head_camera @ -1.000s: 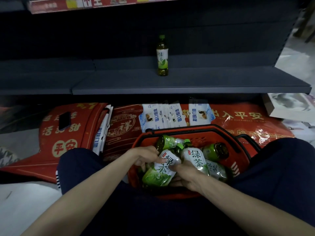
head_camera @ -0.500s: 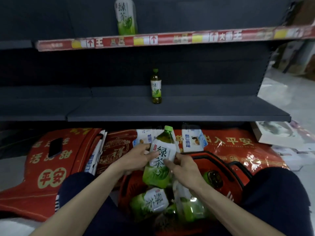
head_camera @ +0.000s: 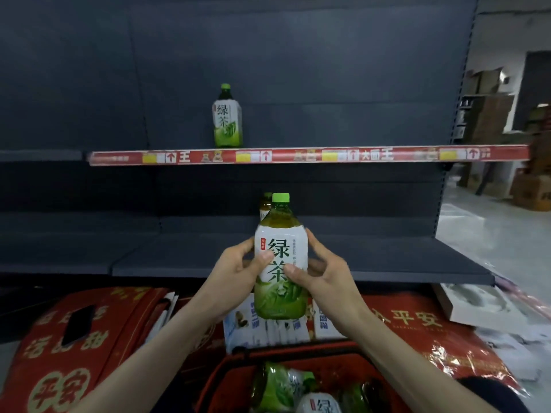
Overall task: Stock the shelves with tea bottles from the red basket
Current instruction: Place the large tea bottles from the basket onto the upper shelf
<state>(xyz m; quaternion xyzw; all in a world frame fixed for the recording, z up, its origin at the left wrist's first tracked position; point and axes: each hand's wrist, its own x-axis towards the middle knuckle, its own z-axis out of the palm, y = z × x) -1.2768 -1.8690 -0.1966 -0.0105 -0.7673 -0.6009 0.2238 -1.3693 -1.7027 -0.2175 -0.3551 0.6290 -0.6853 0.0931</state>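
Note:
A large green tea bottle (head_camera: pixel 280 257) with a white label and green cap is upright in the air in front of the lower shelf (head_camera: pixel 298 263). My left hand (head_camera: pixel 235 272) grips its left side and my right hand (head_camera: pixel 322 272) grips its right side. Behind it a small tea bottle (head_camera: pixel 264 205) stands on the lower shelf, mostly hidden. Another large tea bottle (head_camera: pixel 227 117) stands on the upper shelf (head_camera: pixel 298 156). The red basket (head_camera: pixel 226 380) at the bottom holds several more tea bottles (head_camera: pixel 277 386).
Red packages with yellow characters (head_camera: pixel 89 338) and white-blue packets (head_camera: pixel 268 326) lie under the lower shelf. A dark phone (head_camera: pixel 78 324) rests on the left red package. A white box (head_camera: pixel 477 305) sits on the right. Cardboard boxes (head_camera: pixel 530 189) stand far right on the floor.
Both hands have lifted the large tea bottle out of the basket and raised it to the height of the lower shelf. The view has tilted upward, showing the upper shelf.

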